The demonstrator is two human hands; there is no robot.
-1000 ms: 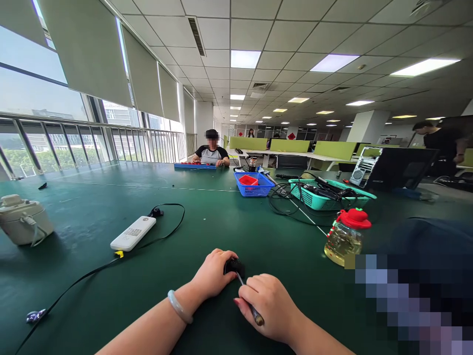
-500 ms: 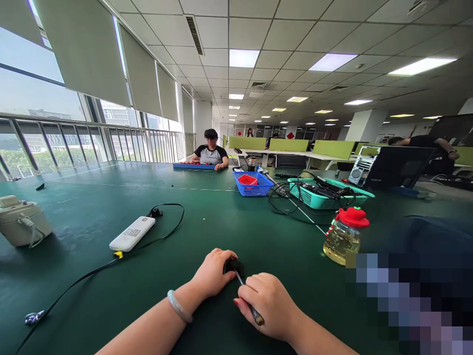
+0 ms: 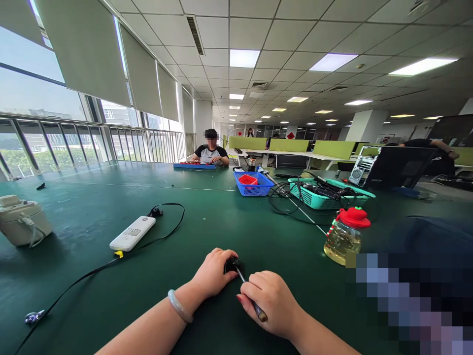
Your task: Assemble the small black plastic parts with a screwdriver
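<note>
Two hands meet near the front edge of the green surface (image 3: 92,222). The left hand (image 3: 213,272) is curled over a small black part (image 3: 231,265), pinning it to the surface with fingers closed around its left side. The right hand (image 3: 271,301) is closed in a fist around a thin screwdriver (image 3: 248,292), whose long axis runs from the handle end near the right to the tip, far and left, meeting the black part. The part lies just beyond and left of the right hand, directly under the left, so the left is nearer. Farther left lies a white power bank (image 3: 133,233) with its black cable (image 3: 168,231); to the right stands a red-lidded jar (image 3: 345,236).
</note>
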